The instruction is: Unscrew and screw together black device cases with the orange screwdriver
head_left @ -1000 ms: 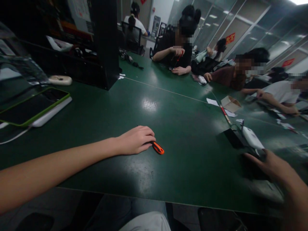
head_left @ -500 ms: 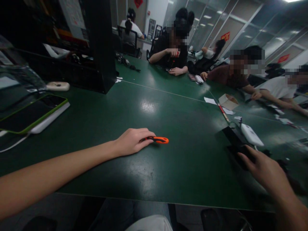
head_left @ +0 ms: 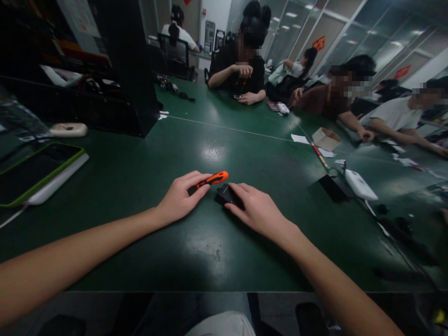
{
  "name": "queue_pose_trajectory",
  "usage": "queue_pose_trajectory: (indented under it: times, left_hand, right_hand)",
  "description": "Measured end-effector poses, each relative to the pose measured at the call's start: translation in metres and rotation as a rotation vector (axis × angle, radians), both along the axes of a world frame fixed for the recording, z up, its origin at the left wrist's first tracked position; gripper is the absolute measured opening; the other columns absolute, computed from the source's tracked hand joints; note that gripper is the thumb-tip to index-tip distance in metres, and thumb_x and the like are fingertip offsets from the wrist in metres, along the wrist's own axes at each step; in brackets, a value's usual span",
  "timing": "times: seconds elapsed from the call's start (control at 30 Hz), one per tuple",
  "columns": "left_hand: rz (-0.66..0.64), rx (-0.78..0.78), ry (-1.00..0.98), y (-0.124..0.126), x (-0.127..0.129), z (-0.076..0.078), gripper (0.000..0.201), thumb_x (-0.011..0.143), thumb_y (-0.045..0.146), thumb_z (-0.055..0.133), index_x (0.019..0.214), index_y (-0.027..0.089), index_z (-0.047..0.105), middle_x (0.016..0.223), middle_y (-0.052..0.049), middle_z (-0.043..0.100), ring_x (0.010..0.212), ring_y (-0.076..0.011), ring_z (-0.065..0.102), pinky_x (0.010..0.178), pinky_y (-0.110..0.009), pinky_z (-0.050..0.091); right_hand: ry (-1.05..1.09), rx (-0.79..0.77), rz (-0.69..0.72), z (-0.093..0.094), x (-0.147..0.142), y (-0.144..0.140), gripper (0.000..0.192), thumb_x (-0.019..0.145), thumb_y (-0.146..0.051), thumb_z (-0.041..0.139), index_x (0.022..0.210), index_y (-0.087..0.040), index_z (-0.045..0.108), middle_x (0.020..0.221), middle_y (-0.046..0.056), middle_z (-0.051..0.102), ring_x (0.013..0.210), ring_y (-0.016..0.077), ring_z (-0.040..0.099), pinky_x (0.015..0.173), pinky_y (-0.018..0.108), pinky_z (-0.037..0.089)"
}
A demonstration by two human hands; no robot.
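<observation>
My left hand is closed around a tool with an orange-and-black handle. The handle's rounded orange end sticks out past my fingertips toward the right, while its other end is hidden in my palm. Just to the right, my right hand grips a small black box-shaped device between thumb and fingers. The device is low over the green table, and its far part is covered by my fingers. A small gap separates the device from the orange handle.
On the left lie a green-edged phone on a white box and a pale oval case. A black shelf unit stands behind them. To the right are a white power bank, a black flat piece, cables and a small carton. Several people sit beyond.
My right hand has moved left from the table's right side and holds the black device beside my left hand. The tool in my left hand has tilted, its orange end higher.
</observation>
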State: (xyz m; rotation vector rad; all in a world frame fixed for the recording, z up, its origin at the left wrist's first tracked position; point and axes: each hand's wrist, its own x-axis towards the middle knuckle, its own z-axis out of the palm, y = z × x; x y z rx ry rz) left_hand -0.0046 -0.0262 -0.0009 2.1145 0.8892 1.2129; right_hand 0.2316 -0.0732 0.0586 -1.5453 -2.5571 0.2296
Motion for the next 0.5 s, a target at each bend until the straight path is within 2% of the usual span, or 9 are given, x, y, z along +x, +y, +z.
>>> queue_pose_trajectory:
  times: [0.1, 0.2, 0.27, 0.37, 0.5]
  left_hand:
    - [0.020, -0.001, -0.019, 0.001, 0.000, -0.001, 0.028, 0.099, 0.025, 0.059, 0.124, 0.016, 0.069, 0.098, -0.006, 0.068, 0.089, -0.0185, 0.063, 0.079, -0.031, 0.049]
    - [0.028, 0.028, -0.042, 0.000, -0.001, -0.002, 0.028, 0.099, 0.024, 0.059, 0.124, 0.016, 0.069, 0.099, -0.005, 0.068, 0.088, -0.0174, 0.062, 0.077, -0.030, 0.049]
    - [0.032, 0.051, -0.053, 0.000, -0.001, -0.002, 0.027, 0.098, 0.023, 0.060, 0.123, 0.016, 0.069, 0.097, -0.005, 0.068, 0.085, -0.0163, 0.062, 0.075, -0.029, 0.049]
    - [0.036, 0.109, -0.075, 0.000, -0.003, -0.003, 0.025, 0.097, 0.021, 0.062, 0.120, 0.016, 0.070, 0.095, -0.004, 0.067, 0.083, -0.0153, 0.062, 0.073, -0.027, 0.049]
    - [0.041, 0.226, -0.144, -0.001, -0.003, -0.002, 0.020, 0.095, 0.018, 0.064, 0.114, 0.016, 0.071, 0.090, -0.004, 0.068, 0.079, -0.0148, 0.063, 0.071, -0.027, 0.051]
  right_hand:
    - [0.192, 0.016, 0.018, 0.013, -0.006, 0.012, 0.056, 0.096, -0.048, 0.060, 0.141, -0.015, 0.053, 0.123, 0.012, 0.068, 0.103, 0.0227, 0.066, 0.092, 0.037, 0.053]
    - [0.325, 0.011, 0.004, 0.036, -0.007, 0.025, 0.059, 0.095, -0.052, 0.062, 0.140, -0.015, 0.053, 0.105, 0.006, 0.071, 0.078, 0.0156, 0.064, 0.075, 0.030, 0.050]
    - [0.345, -0.056, 0.070, 0.052, -0.012, 0.033, 0.049, 0.096, -0.049, 0.060, 0.132, -0.015, 0.061, 0.092, 0.003, 0.071, 0.068, 0.0124, 0.061, 0.067, 0.027, 0.044]
    - [0.300, -0.094, 0.230, 0.071, -0.026, 0.038, 0.032, 0.099, -0.041, 0.057, 0.112, -0.015, 0.071, 0.087, 0.003, 0.071, 0.070, 0.0112, 0.059, 0.069, 0.025, 0.040]
    - [0.252, -0.042, 0.332, 0.082, -0.042, 0.037, 0.030, 0.101, -0.035, 0.053, 0.105, -0.013, 0.073, 0.085, 0.003, 0.070, 0.072, 0.0114, 0.057, 0.070, 0.026, 0.037]
